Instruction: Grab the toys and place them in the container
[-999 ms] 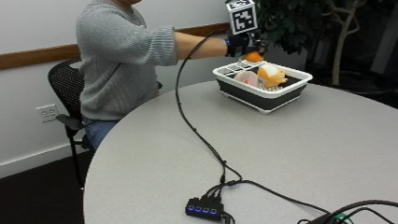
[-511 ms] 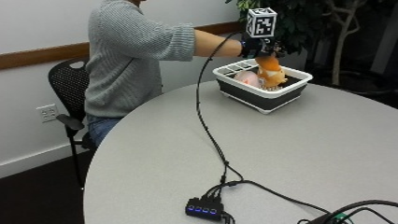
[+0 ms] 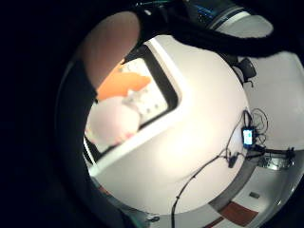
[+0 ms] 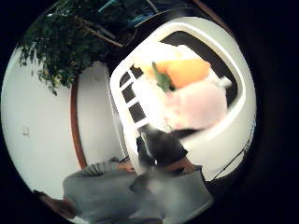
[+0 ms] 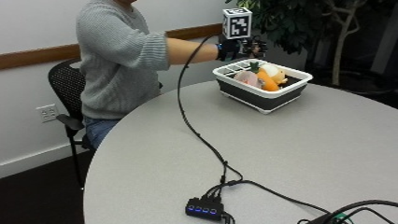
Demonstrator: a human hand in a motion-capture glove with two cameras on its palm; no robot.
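A white-rimmed, dark-walled container stands at the far side of the round table. Inside lie an orange carrot toy, a pink toy and a pale yellow toy. My gloved right hand hovers above the container's back left corner and holds nothing. Its palm views look down into the container: the carrot rests against the pink toy. The little finger side shows the same carrot and pink toy, with a relaxed finger at the edge.
The grey table stretches toward the camera. A black cable trails across it to a small hub by the near edge. A leafy plant stands behind the container, and a black chair sits behind the person.
The hand carried the orange carrot over the container and let it go. The carrot now lies inside, and the hand has drawn back up and to the left.
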